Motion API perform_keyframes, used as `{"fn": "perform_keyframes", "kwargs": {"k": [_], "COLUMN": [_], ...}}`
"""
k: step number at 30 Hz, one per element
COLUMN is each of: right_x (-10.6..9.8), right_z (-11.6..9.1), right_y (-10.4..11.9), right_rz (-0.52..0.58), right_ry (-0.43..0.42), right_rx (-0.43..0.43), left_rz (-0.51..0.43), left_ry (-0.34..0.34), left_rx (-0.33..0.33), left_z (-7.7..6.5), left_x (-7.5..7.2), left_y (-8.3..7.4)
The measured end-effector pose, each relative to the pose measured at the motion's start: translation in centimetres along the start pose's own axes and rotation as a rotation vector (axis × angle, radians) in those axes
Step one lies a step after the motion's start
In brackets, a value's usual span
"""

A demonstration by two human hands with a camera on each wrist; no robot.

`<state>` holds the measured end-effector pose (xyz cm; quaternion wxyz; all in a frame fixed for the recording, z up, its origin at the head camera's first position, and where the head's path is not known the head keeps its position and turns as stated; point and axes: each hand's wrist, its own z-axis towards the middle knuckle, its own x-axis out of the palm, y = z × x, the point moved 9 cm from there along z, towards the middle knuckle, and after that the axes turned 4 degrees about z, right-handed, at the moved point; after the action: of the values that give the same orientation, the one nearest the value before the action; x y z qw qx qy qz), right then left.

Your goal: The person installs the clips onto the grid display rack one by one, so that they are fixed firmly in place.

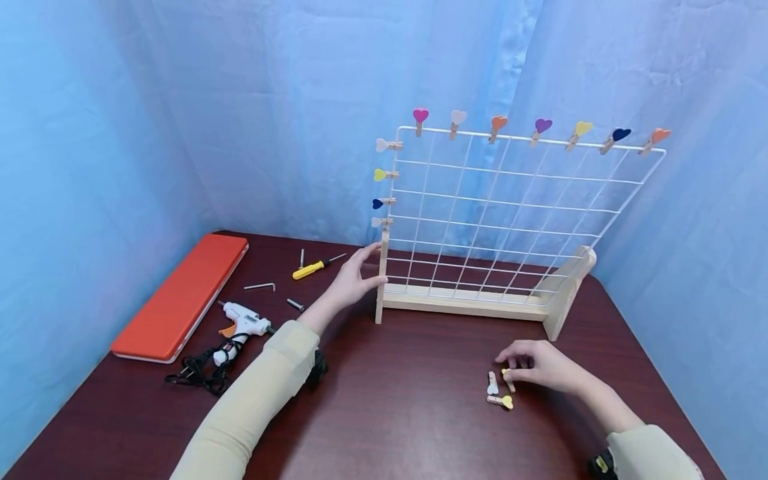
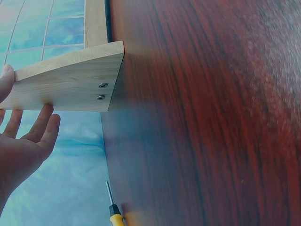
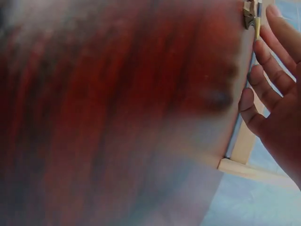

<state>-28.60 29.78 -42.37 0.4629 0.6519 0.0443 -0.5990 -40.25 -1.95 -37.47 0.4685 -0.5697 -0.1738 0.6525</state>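
Observation:
A white wire grid [image 1: 504, 200] stands in a pale wooden frame, with heart-topped clothespins along its top and left edges. My left hand [image 1: 357, 277] grips the frame's left wooden side panel [image 2: 70, 80], thumb on one edge and fingers on the other. My right hand [image 1: 540, 363] is low over the table at the right, its fingers loosely bent. Its thumb is at a yellow-heart clothespin [image 1: 509, 381], partly covered by the hand. Beside that lie a white-heart clothespin [image 1: 493, 384] and another yellow-heart clothespin [image 1: 501, 401]. In the right wrist view, thumb and fingers are apart near a clothespin [image 3: 249, 16].
On the left lie a red case [image 1: 186, 293], a white glue gun [image 1: 243, 327] with a black cord, a yellow screwdriver [image 1: 309, 269], a hex key [image 1: 261, 287] and a bolt [image 1: 295, 305]. Blue curtains [image 1: 288, 120] surround the dark red table [image 1: 396, 413].

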Motion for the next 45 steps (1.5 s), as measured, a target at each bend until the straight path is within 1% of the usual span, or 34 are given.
{"fn": "perform_keyframes", "kwargs": {"k": [3,8,10,14,16,17,19,21,23,25,27,28,31,32,33,34,35,36,38,39,40,41,42,45], "right_x": [0.4,0.5,0.3,-0.5,-1.5,-2.3,-4.1,-6.6,-9.4,-12.2,-15.0,-16.3,-19.8,-20.9,-21.9,-22.9,-23.8,-24.6,-26.1,-26.6,-27.1,-27.6,-27.9,-28.9], "right_z": [0.0,0.2,0.2,0.2,0.1,0.0,-0.1,-0.3,-0.5,-0.7,-1.2,-1.4,-2.2,-2.5,-2.7,-2.9,-3.2,-3.5,-4.0,-4.3,-4.5,-4.7,-4.9,-5.4], "right_y": [-0.2,-0.5,-0.5,-0.1,0.1,0.2,0.4,0.9,1.9,3.1,4.3,4.8,6.1,6.5,7.0,7.3,7.6,7.9,8.4,8.5,8.6,8.7,8.7,8.5], "right_rz": [-0.019,-0.044,-0.022,0.069,0.116,0.121,0.14,0.141,0.116,0.114,0.064,0.061,0.139,0.16,0.211,0.29,0.313,0.311,0.271,0.254,0.214,0.152,0.121,0.089], "right_ry": [0.028,0.058,0.062,0.055,0.021,-0.007,-0.093,-0.21,-0.336,-0.449,-0.568,-0.622,-0.798,-0.864,-0.931,-0.995,-1.064,-1.133,-1.252,-1.304,-1.35,-1.393,-1.429,-1.525], "right_rx": [0.014,0.048,0.062,0.081,0.107,0.127,0.168,0.189,0.179,0.148,0.138,0.137,0.108,0.093,0.058,0.014,-0.012,-0.024,-0.02,-0.008,0.032,0.076,0.102,0.153], "left_rz": [-0.005,0.001,0.002,0.001,0.004,0.006,0.008,0.01,0.01,0.009,0.01,0.01,0.015,0.016,0.019,0.022,0.025,0.024,0.028,0.027,0.026,0.025,0.023,0.019], "left_ry": [0.002,-0.001,-0.006,-0.007,-0.005,-0.003,-0.002,-0.004,-0.009,-0.011,-0.012,-0.011,-0.007,-0.007,-0.006,-0.007,-0.008,-0.008,-0.007,-0.007,-0.007,-0.006,-0.005,-0.002], "left_rx": [0.002,-0.006,-0.004,0.006,0.005,0.001,-0.006,-0.012,-0.01,-0.004,0.001,0.002,0.002,0.002,0.0,0.0,0.001,0.0,-0.001,-0.003,-0.002,-0.002,-0.003,-0.006], "left_z": [0.0,0.0,0.0,0.0,0.0,0.0,0.0,0.1,0.1,0.1,0.1,0.0,0.0,0.0,0.1,0.1,0.1,0.1,0.1,0.1,0.1,0.1,0.1,0.0], "left_x": [0.1,0.1,0.1,0.0,0.0,0.0,0.1,0.1,0.1,0.1,0.0,0.0,0.0,-0.1,-0.1,-0.1,-0.1,-0.1,-0.1,-0.1,-0.1,-0.1,0.0,0.0], "left_y": [0.0,0.2,0.1,0.0,0.0,0.1,0.2,0.3,0.3,0.2,0.1,0.0,0.0,0.0,0.0,0.0,0.0,0.0,0.0,0.0,0.0,0.0,0.0,0.0]}}
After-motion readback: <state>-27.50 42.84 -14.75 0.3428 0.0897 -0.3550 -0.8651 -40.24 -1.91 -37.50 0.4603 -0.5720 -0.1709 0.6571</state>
